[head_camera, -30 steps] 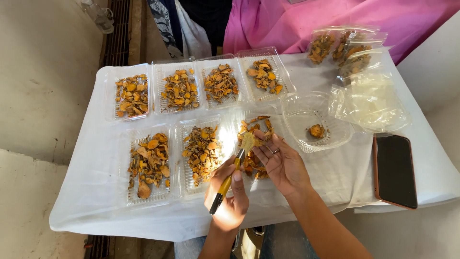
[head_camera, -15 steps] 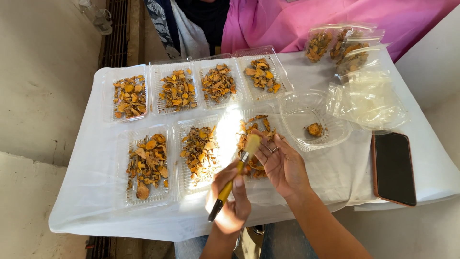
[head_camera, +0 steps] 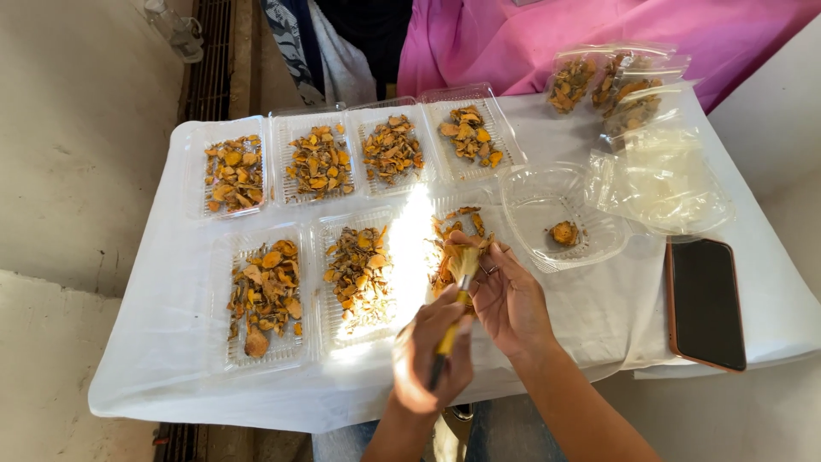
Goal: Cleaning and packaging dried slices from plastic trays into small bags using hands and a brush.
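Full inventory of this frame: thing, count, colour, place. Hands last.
table cover: one, white, over the whole table.
clear trays of orange-yellow dried slices: seven, four in the far row, three in the near row.
empty clear tray: one, right of the near row, a single orange piece in it.
closed clear packs of slices: a small stack, count unclear, far right corner.
empty clear containers: a stack, count unclear, right side.
phone: one, dark screen, orange-brown rim, near right edge.
pink cloth: one, beyond the table.
brush: one, yellow handle, pale bristles, over the third near tray.
left hand: grips the brush handle.
right hand: beside the bristles, fingers curled; any held piece hidden.
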